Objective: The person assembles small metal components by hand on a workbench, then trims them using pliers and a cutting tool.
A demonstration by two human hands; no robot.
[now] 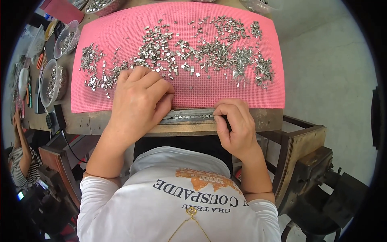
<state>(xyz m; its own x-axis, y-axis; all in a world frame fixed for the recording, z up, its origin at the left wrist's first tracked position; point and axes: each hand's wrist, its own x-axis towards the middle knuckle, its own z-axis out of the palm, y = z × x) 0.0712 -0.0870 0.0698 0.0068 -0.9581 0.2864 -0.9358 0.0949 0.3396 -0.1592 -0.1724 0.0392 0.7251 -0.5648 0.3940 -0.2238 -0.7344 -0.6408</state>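
Both hands work at the near edge of the table (80, 121); left hand (139, 99) curled, fingertips pressing small metal pieces into the slotted metal strip (189, 117); right hand (236, 125) pinched shut on the strip's end; best to seat each piece flat, keeping the strip steady; one strip, one pink mat (225, 90), loose pieces (177, 48) past counting, three bowls (52, 80) at left.

White short-sleeved T-shirt, bare forearms and hands.

The person wears a white T-shirt with short sleeves that end above the elbows; across the chest runs dark printed lettering under an orange-and-tan picture. A thin gold-coloured chain with a small round pendant hangs down the front. Both forearms are bare, with no watch or bracelet to be seen. The left hand (139, 94) and right hand (236, 127) wear no gloves, and no rings show on the fingers (161, 86).
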